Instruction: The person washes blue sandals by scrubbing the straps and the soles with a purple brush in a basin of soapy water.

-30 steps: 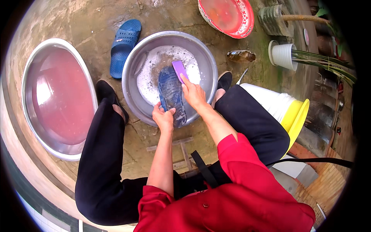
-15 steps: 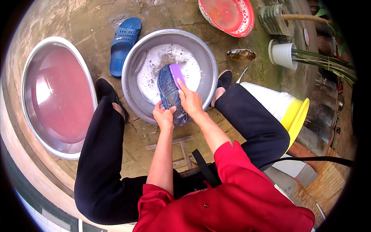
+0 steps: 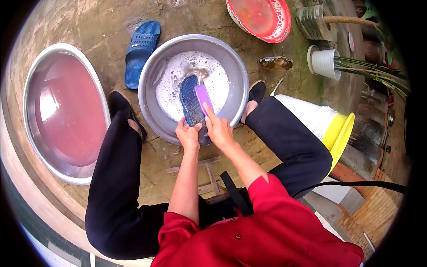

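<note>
Over the foamy water in a round grey metal basin, a wet dark-blue slipper is tilted with its far end at the suds. My left hand grips its near end, thumb on top. A purple-backed scrubbing brush lies along the slipper's right side, held in my right hand with the fingers stretched along its back. The bristles are hidden beneath the brush. A matching blue slipper rests on the ground left of the basin.
A large oval metal tub of pinkish water stands at the left. Behind are a red patterned basin and a brown bottle lying down. At right are a white flowerpot and a white bucket with a yellow part.
The brush has slid a little toward me along the slipper, with my right hand. My left hand keeps its hold in nearly the same place.
</note>
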`<state>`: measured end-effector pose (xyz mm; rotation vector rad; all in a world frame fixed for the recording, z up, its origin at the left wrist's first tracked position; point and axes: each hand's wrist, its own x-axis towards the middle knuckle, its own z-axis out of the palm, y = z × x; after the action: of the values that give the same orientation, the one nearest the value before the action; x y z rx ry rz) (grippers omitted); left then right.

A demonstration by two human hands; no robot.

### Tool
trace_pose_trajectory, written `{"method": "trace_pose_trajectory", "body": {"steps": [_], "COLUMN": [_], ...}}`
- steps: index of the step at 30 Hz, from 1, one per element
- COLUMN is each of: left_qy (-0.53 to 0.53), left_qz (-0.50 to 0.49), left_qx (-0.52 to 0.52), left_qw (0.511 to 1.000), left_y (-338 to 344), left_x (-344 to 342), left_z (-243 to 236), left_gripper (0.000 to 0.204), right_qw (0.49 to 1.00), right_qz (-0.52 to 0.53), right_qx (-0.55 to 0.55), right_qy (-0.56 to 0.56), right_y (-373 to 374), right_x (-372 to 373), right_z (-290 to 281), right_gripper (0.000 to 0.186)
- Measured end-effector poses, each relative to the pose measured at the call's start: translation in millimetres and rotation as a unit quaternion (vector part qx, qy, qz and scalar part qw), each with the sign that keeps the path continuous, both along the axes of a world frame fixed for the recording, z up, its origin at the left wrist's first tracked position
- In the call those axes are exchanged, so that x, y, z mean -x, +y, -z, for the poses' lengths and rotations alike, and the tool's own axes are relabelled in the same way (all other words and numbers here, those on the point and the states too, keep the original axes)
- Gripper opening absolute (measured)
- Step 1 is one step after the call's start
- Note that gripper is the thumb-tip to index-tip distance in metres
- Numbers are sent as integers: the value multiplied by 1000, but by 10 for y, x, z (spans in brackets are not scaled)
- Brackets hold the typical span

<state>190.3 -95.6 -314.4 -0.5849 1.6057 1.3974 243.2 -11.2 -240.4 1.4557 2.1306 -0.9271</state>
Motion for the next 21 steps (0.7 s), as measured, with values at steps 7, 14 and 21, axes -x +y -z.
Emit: {"method": "trace_pose_trajectory", "body": {"steps": [7, 14, 21], "left_qy": [-9, -39, -28], "left_qz": [-15, -22, -18], "left_qx": [-4, 9, -8], "left_qw": [1000, 999, 999], "left_y": [-40, 23, 16], "left_x": [-29, 0, -23], "left_z": [25, -79, -42], "left_gripper": [70, 71, 71], "right_qw": [999, 1000, 998], "right_qz": [12, 15, 64], "right_qx": [-7, -5, -4], "right_qy": [-34, 23, -22], "right_y": [-40, -229, 116], "right_x": [72, -211, 109], "right_z": [5, -84, 60], "right_gripper": [51, 53, 50]}}
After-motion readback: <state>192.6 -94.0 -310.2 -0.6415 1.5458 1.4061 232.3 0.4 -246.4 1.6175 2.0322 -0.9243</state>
